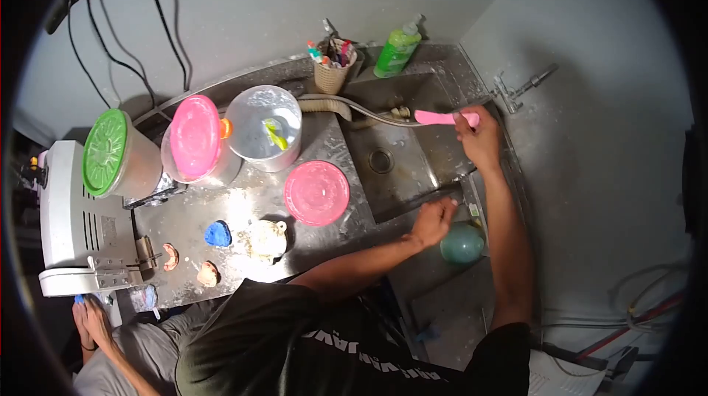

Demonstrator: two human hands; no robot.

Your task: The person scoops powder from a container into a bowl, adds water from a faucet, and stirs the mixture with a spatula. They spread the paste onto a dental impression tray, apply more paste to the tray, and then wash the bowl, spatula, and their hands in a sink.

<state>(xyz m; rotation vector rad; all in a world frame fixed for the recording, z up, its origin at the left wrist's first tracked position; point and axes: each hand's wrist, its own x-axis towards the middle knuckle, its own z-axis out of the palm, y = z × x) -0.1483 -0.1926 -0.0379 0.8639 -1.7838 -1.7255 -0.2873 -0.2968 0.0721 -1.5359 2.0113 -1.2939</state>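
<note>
My right hand (pixel 481 141) is closed round one end of a pink flat-bladed tool (pixel 436 117), which looks like a mixing spatula. Its blade points left, over the sink (pixel 380 141) with its drain and hose. Lower down, my left hand (pixel 434 223) is closed near the sink's front edge, fingers curled; anything inside them is hidden. Just below and right of that hand sits a round, glossy teal bowl-like thing (pixel 463 242). A wall tap (pixel 510 94) juts out beyond my right hand.
Left of the sink stand a clear bucket (pixel 254 127), pink-lidded (pixel 195 136) and green-lidded (pixel 105 151) tubs, a pink lid (pixel 317 193) and dental casts (pixel 209 273). A green soap bottle (pixel 398 51) and brush holder (pixel 332 73) stand behind. Another person's hands (pixel 90 322) are at lower left.
</note>
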